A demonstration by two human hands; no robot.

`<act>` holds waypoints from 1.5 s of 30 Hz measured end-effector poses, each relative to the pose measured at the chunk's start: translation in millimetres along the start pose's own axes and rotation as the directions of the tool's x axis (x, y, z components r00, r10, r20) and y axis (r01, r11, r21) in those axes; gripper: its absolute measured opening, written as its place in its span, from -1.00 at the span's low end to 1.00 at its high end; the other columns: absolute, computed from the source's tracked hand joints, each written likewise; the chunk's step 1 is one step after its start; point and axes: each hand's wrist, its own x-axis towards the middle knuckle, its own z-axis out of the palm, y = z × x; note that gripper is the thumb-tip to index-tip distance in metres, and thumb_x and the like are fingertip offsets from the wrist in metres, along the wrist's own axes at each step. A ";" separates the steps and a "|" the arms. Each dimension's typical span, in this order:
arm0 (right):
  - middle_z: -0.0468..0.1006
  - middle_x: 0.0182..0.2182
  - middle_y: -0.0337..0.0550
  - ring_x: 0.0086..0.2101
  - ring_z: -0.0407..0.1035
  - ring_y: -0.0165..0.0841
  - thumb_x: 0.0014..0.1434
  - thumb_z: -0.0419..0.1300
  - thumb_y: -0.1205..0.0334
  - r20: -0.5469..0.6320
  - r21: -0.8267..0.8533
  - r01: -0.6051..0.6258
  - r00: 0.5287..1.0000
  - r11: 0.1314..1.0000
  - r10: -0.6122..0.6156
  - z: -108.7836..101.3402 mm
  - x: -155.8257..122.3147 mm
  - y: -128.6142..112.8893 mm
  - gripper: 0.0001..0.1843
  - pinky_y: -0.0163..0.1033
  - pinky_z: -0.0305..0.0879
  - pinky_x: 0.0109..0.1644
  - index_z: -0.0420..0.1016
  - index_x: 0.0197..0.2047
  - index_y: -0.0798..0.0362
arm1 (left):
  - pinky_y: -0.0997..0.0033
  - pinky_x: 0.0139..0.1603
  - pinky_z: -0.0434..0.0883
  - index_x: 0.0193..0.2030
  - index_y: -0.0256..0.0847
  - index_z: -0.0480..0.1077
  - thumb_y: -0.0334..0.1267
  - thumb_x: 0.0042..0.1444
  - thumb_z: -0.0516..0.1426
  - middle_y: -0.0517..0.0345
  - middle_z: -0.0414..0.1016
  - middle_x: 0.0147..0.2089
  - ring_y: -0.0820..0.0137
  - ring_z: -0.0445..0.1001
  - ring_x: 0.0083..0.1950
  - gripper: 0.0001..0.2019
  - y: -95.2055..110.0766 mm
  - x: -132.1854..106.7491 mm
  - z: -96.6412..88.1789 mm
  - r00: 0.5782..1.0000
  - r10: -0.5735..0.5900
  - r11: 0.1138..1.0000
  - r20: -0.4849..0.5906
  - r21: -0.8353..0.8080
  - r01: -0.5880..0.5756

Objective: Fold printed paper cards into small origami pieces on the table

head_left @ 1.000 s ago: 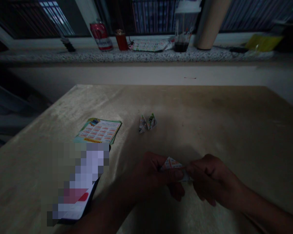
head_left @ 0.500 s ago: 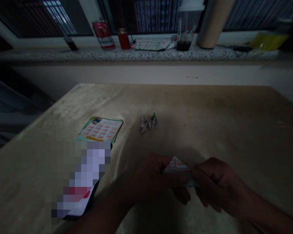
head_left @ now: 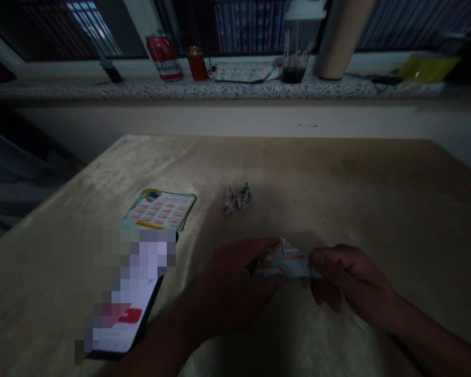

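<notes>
A folded piece of printed paper (head_left: 292, 266), with a pointed top and a straight lower edge, is between my hands over the near part of the table. My left hand (head_left: 235, 283) grips its left part, the fingers at the upper edge and the thumb along the lower one. At the right end, my right hand (head_left: 353, 277) pinches the paper between thumb and fingers. Two small pointed folded paper pieces (head_left: 244, 197) stand side by side farther back. To their left lies a stack of printed sheets (head_left: 163, 208) with a grid of orange-and-white boxes.
A phone (head_left: 120, 335) with a lit screen, mostly pixelated, lies at the left of the table (head_left: 357, 183). On the stone sill (head_left: 235, 91) stand a red can (head_left: 165, 57), a red jar (head_left: 197, 64), a cup with dark liquid (head_left: 294, 73) and a tall cylinder (head_left: 343, 42).
My left thumb has slid down from the paper's front to its lower edge, so more of the printed face shows. The left hand has opened wider around it and both hands have risen slightly.
</notes>
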 end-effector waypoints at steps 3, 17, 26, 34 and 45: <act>0.31 -0.67 -0.30 -0.63 0.23 -0.48 0.48 -0.08 -0.07 -0.049 -0.176 0.126 0.989 0.976 -0.137 -2.6 1.4 -2.4 -0.41 -0.35 0.12 -0.55 0.35 -0.50 0.05 | 0.23 0.08 0.51 0.23 -0.12 0.41 -0.19 0.21 0.26 0.10 0.64 0.04 0.31 0.61 -0.06 -0.56 -1.4 0.0 1.2 1.000 -0.002 1.000 -0.006 0.007 0.002; 0.43 -0.51 -0.31 -0.57 0.33 -0.49 0.32 0.18 0.28 -0.002 -0.632 0.219 0.959 0.743 -0.283 0.5 3.2 -8.3 -0.91 -0.35 0.17 -0.50 0.43 -0.27 0.07 | 0.28 -0.12 0.50 0.35 -0.08 0.22 -0.12 0.30 0.18 0.18 0.60 -0.16 0.36 0.54 -0.23 -0.49 -4.9 -1.6 8.6 0.998 -0.031 0.997 0.048 0.070 0.028; 0.49 -0.51 -0.13 -0.50 0.38 -0.30 0.27 0.17 0.10 -0.009 -0.910 0.168 0.907 0.380 -0.422 0.7 5.7 -7.5 -0.73 -0.21 0.18 -0.41 0.46 -0.39 0.09 | 0.16 0.07 0.49 0.38 -0.15 0.13 -0.08 0.35 0.11 0.04 0.59 -0.04 0.26 0.58 -0.07 -0.47 -0.1 -7.4 16.9 0.991 0.133 0.966 0.005 0.222 -0.131; 0.54 -0.57 -0.12 -0.52 0.40 -0.26 0.05 0.24 0.14 -0.067 -0.969 0.048 0.894 0.243 -0.442 6.3 7.2 -10.3 -0.82 -0.16 0.11 -0.38 0.51 -0.49 0.05 | 0.16 -0.01 0.51 0.35 -0.22 0.11 -0.13 0.37 0.09 0.07 0.59 -0.15 0.28 0.59 -0.18 -0.51 8.9 -8.6 22.9 0.980 0.199 0.965 0.026 0.170 -0.201; 0.54 -0.60 -0.15 -0.60 0.46 -0.30 0.04 0.22 0.23 -0.104 -0.857 0.104 0.924 0.505 -0.367 4.7 9.6 -7.7 -0.88 -0.25 0.23 -0.50 0.49 -0.47 0.08 | 0.18 0.04 0.46 0.37 -0.10 0.14 -0.37 0.21 0.12 0.09 0.59 0.00 0.26 0.56 -0.05 -0.42 7.1 -5.0 10.8 0.977 0.090 0.994 0.192 0.050 -0.102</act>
